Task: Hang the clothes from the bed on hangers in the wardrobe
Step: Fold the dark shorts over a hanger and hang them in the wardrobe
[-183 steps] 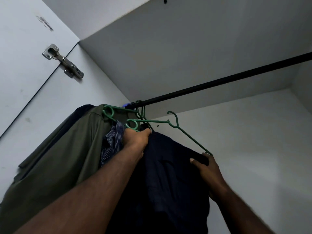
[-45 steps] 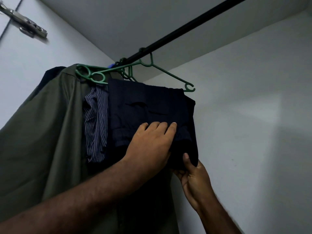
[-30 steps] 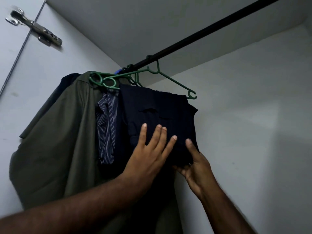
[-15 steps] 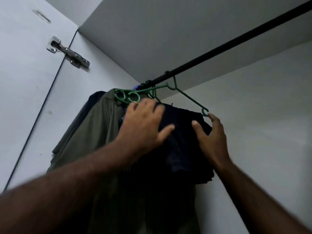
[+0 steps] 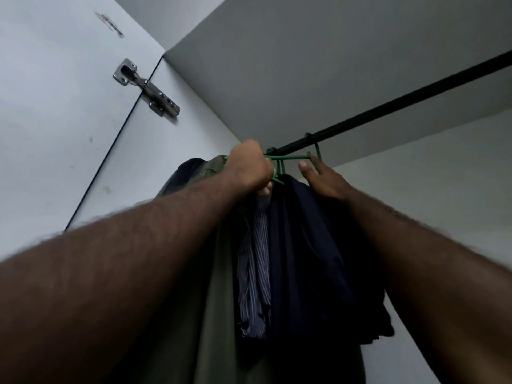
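**Hangers held together at the left end of the rail**

Your left hand is closed in a fist round the green hangers just under the rail. I think this is to hold them together and steady near the wardrobe wall. Your right hand is relaxed. Its fingers are straight and only touch the hanger above the navy garment, so the weight seems to be on the rail, not on you. The navy garment hangs just beside the striped shirt and the olive shirt.
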